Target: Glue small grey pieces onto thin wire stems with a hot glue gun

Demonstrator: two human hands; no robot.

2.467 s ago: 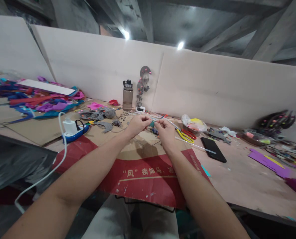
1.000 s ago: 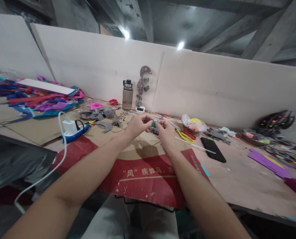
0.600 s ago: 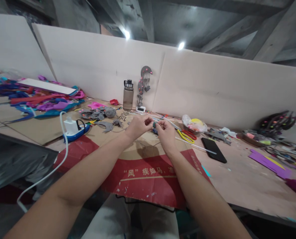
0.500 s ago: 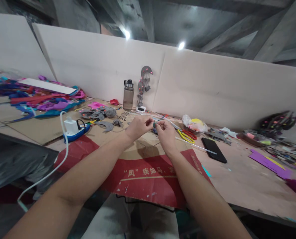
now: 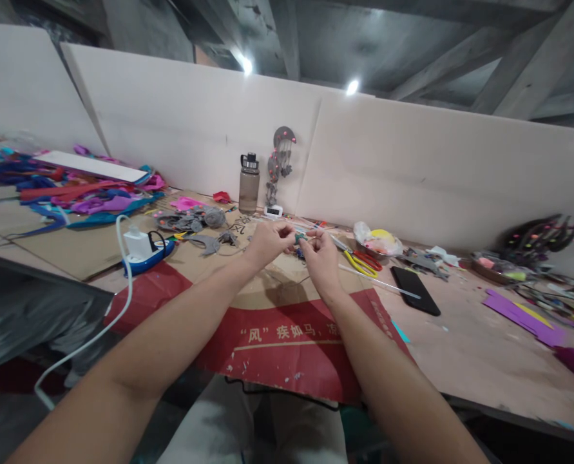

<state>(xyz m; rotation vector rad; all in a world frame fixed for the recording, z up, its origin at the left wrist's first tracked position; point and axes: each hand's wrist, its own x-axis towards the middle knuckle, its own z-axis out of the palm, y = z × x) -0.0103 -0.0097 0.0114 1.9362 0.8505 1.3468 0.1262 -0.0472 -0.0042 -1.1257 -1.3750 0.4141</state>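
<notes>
A small dark green piece [image 5: 299, 238] sits between my two hands above the cardboard sheet [image 5: 277, 283]; its kind is too small to make out. My left hand [image 5: 273, 241] pinches its left side with thumb and forefinger. From the right, the fingertips of my right hand [image 5: 319, 248] are closed on it too. Just right of my right hand lie yellow-handled scissors [image 5: 361, 265] and a red-handled pair [image 5: 368, 260]. Left of my left hand are grey cut pieces, one of them a crescent [image 5: 205, 243].
A grey bottle [image 5: 248, 187] stands at the back beside a hanging grey ornament [image 5: 281, 164]. A black phone [image 5: 415, 291] lies to the right, a thin clear stick across it. At left are a blue power strip [image 5: 149, 258] with a white cable and a heap of coloured fabric [image 5: 103, 200].
My fingers have moved slightly apart, so more of the green piece shows between them. My right forefinger has lifted a little. The things on the table have stayed in place.
</notes>
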